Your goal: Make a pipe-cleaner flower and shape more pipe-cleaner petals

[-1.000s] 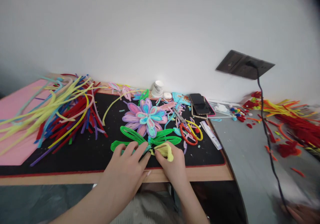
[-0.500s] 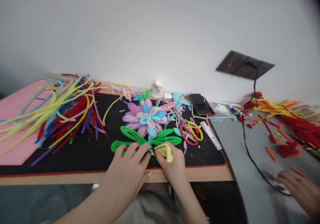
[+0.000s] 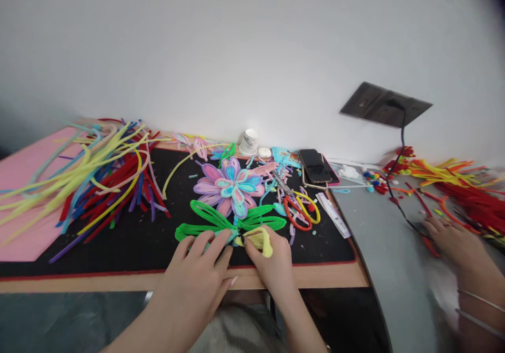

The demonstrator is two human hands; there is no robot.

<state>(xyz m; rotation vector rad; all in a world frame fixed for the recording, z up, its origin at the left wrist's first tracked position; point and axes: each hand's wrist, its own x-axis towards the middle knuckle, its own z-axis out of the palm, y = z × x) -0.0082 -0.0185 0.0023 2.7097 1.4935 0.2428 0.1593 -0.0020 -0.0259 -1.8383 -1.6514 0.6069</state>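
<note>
A pipe-cleaner flower (image 3: pixel 232 187) with purple, pink and blue petals lies on the black mat. Green looped leaves (image 3: pixel 262 219) spread to both sides of its light-blue stem. My left hand (image 3: pixel 199 269) is closed over the lower left leaf and the stem, its fingertips bent down onto them. Between the thumb and fingers of my right hand (image 3: pixel 274 261) is a folded yellow pipe-cleaner loop (image 3: pixel 263 241), its inner end beside the stem. The exact contact at the stem is partly hidden by my fingers.
Loose pipe cleaners (image 3: pixel 118 179) pile up on the left over a pink sheet (image 3: pixel 31 242). Scissors (image 3: pixel 298 211), phones (image 3: pixel 315 166) and a paper cup (image 3: pixel 249 141) stand beyond the flower. On the grey table, another person's hand (image 3: pixel 453 240) is near a black cable (image 3: pixel 394 237).
My left hand has shifted slightly away from the yellow loop, uncovering more of the stem. My right hand stays put. The other person's hand has moved up and left across the grey table.
</note>
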